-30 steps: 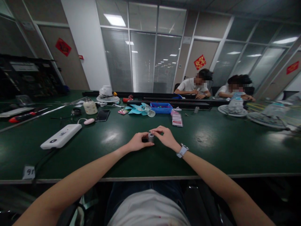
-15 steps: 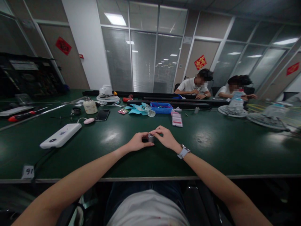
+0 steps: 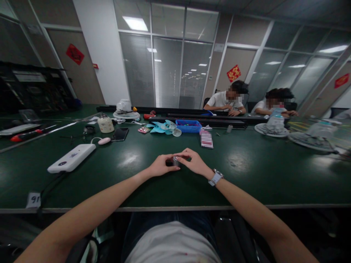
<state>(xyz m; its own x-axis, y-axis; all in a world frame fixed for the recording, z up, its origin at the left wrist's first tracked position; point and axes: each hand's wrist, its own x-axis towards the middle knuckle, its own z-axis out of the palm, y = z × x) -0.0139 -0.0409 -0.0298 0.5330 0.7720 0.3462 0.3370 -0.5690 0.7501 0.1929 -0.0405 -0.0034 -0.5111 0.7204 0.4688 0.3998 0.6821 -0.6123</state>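
Note:
A small grey metal cylinder (image 3: 176, 163) stands upright on the green tabletop in front of me. My left hand (image 3: 161, 165) is closed around its left side, the thumb low across the front and the fingers reaching behind. From the right, my right hand (image 3: 195, 162) bends over it, thumb and fingertips closed at the cylinder's upper end. My fingers cover part of its top, so whatever they pinch there is too small to make out. A watch (image 3: 216, 177) is on my right wrist.
Beyond my hands are a blue tray (image 3: 188, 126), light-blue fan blades (image 3: 161, 126) and a pink-and-white packet (image 3: 206, 138). At left lie a white power strip (image 3: 71, 158), a phone (image 3: 120, 134) and a bottle (image 3: 105, 123). Two people (image 3: 226, 100) sit across the table.
My right hand's fingers have shifted slightly over the cylinder's top, with the thumb tip now nearer its upper edge. My left hand keeps its hold and the cylinder stays in place.

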